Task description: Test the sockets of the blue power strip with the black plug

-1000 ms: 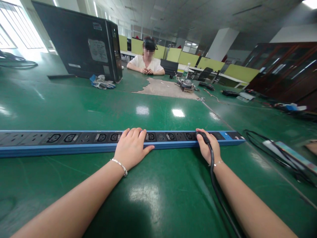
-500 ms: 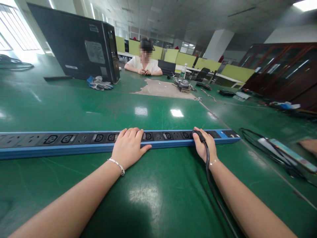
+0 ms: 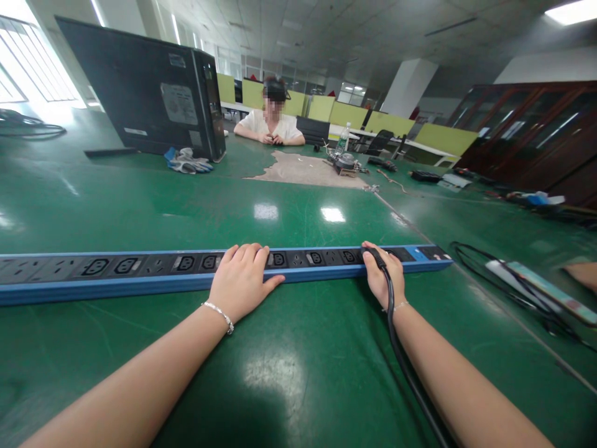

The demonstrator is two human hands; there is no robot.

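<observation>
A long blue power strip [image 3: 153, 288] with a row of black sockets lies across the green table in front of me. My left hand [image 3: 240, 274] grips it near the middle, fingers over the top and thumb along the front side. Toward its right end my right hand [image 3: 387, 274] is closed around a black plug [image 3: 373, 255], thumb on top. The plug sits at a socket, but how deep it goes is hidden. From it a black cable [image 3: 396, 348] runs down toward the bottom edge, along my right forearm.
A black computer case [image 3: 158, 93] stands at the back left, with gloves [image 3: 187, 162] beside it. Another person [image 3: 273, 124] sits across the table. A bottle [image 3: 344, 138] stands behind a clutter of parts. On the right lie a white power strip [image 3: 522, 287] and loose black cable.
The view has tilted up very slightly. Both hands keep their places on the blue power strip and the plug; my right hand has shifted barely leftward.
</observation>
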